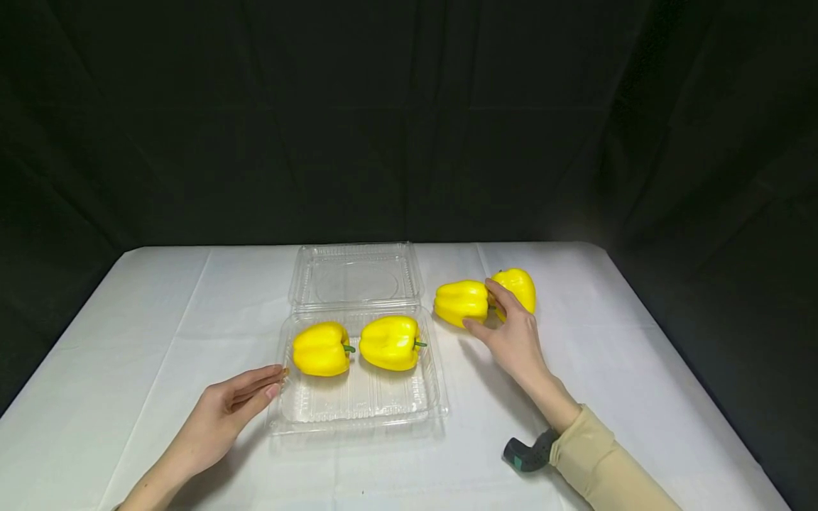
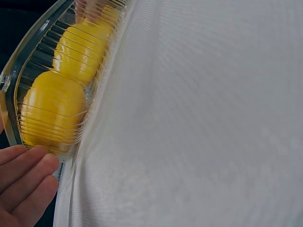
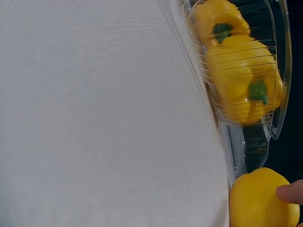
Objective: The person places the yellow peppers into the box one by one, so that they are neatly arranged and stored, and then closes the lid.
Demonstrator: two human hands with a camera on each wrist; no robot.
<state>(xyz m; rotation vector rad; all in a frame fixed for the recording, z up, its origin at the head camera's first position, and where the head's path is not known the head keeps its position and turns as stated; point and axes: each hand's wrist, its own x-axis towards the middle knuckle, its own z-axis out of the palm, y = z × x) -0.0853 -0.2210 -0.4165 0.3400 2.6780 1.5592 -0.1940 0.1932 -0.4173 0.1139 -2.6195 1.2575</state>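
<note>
A clear plastic clamshell container point(image 1: 358, 411) lies with its lid folded back. Inside its base, two yellow bell peppers point(image 1: 322, 349) sit side by side, green stems to the right. My left hand point(image 1: 220, 411) holds the container's left rim between thumb and fingers. Right of the container, my right hand point(image 1: 511, 337) grips another yellow bell pepper point(image 1: 460, 302) around its stem end, with the thumb on the near side. Close behind that hand is one more yellow bell pepper point(image 1: 519, 287), partly hidden by the fingers. In the right wrist view, a fingertip touches the gripped pepper point(image 3: 258, 201).
The container's lid point(image 1: 356, 277) lies flat toward the table's back edge. A white cloth covers the table point(image 1: 128, 341), with a black curtain point(image 1: 383, 128) behind it. A dark curved device point(image 1: 530, 454) is at my right wrist, beside a beige sleeve point(image 1: 601, 454).
</note>
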